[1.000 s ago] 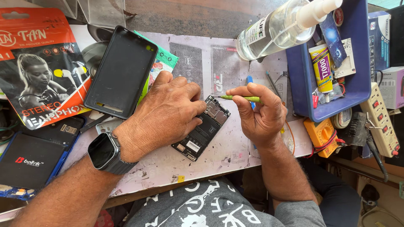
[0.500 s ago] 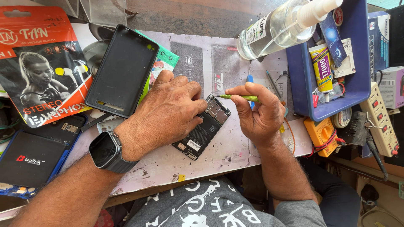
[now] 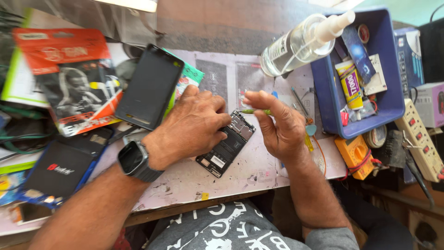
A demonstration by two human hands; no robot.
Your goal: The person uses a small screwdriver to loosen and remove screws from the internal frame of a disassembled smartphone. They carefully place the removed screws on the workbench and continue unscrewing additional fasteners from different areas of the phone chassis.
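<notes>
An opened dark phone body (image 3: pixel 225 149) with its insides showing lies tilted on the pale worn bench top (image 3: pixel 203 180). My left hand (image 3: pixel 194 122), a smartwatch (image 3: pixel 134 159) on its wrist, rests palm down on the phone's left edge and presses it to the bench. My right hand (image 3: pixel 277 127) hovers just to the right of the phone's top end, its fingers pinched on a thin yellow-green tool (image 3: pixel 255 111) that lies level and points left over the phone's upper corner. The tool's tip is hidden by my fingers.
A black phone cover (image 3: pixel 149 88) lies at the upper left by an orange earphone package (image 3: pixel 69 78). A clear spray bottle (image 3: pixel 300 41) leans on a blue tray (image 3: pixel 323 92) of glue tubes and small parts. An orange multimeter (image 3: pixel 354 155) and a power strip (image 3: pixel 423 139) sit on the right.
Both hands stay on the phone and the tool. The view has tilted slightly; my right hand's fingers have shifted a little around the tool.
</notes>
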